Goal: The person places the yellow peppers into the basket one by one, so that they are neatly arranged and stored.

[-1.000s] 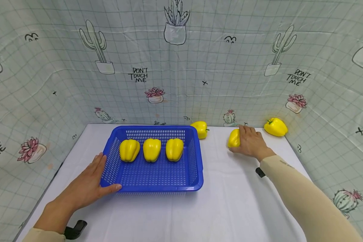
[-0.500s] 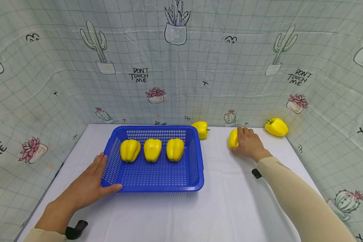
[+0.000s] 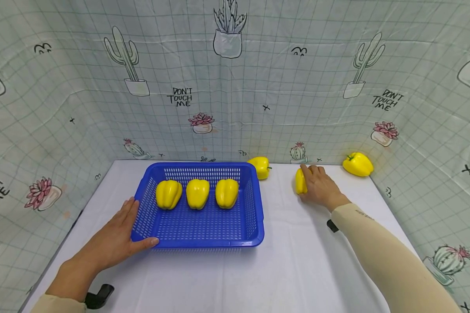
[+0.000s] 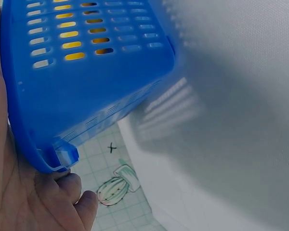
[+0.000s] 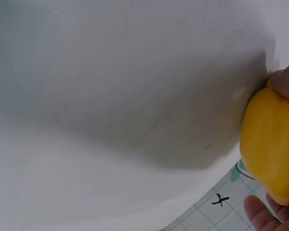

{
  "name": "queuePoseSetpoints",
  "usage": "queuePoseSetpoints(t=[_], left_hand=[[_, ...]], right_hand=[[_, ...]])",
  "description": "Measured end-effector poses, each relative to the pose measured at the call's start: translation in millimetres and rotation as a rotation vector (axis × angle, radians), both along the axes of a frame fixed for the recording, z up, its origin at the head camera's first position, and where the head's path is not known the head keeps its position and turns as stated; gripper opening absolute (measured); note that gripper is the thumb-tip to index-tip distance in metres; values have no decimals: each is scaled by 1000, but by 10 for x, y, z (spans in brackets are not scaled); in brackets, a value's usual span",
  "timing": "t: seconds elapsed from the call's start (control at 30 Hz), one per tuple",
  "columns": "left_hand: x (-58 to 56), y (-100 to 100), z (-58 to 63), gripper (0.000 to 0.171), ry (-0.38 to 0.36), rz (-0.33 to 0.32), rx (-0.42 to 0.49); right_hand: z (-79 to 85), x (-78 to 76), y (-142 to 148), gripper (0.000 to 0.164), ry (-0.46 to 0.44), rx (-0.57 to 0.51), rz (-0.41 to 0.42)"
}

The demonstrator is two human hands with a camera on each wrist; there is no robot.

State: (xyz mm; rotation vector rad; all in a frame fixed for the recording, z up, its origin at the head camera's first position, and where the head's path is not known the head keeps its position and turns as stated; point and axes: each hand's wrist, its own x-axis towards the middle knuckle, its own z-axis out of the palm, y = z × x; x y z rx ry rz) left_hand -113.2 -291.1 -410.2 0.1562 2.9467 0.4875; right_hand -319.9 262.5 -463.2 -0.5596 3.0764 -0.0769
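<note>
My right hand grips a yellow bell pepper on the right half of the table. In the right wrist view, the thumb lies at one end of that bell pepper, with fingertips at the other. My left hand rests against the left side of a blue plastic basket, fingers extended along the side and thumb on the front rim. Its palm runs along the basket rim in the left wrist view. Several yellow bell peppers stand in the basket, including the middle one, lined up in a row.
One bell pepper lies behind the basket's right back corner. Another bell pepper sits at the table's far right corner. A cactus-printed curtain encloses the white-covered table at the back and sides.
My right hand has shifted slightly left and its fingers now cover more of the bell pepper, which has turned a little. The left hand and the basket have stayed put.
</note>
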Motion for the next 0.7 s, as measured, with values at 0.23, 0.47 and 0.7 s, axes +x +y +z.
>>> queuePoseSetpoints(t=[0.23, 0.47, 0.7], left_hand=[[2, 2, 9, 133, -2, 2, 1], [5, 7, 16, 134, 0, -1, 16], [9, 6, 16, 134, -3, 1, 15]], right_hand=[[-18, 16, -6, 100, 21, -4, 44], [-13, 51, -32, 96, 68, 7, 71], [-5, 101, -109, 93, 10, -15, 53]])
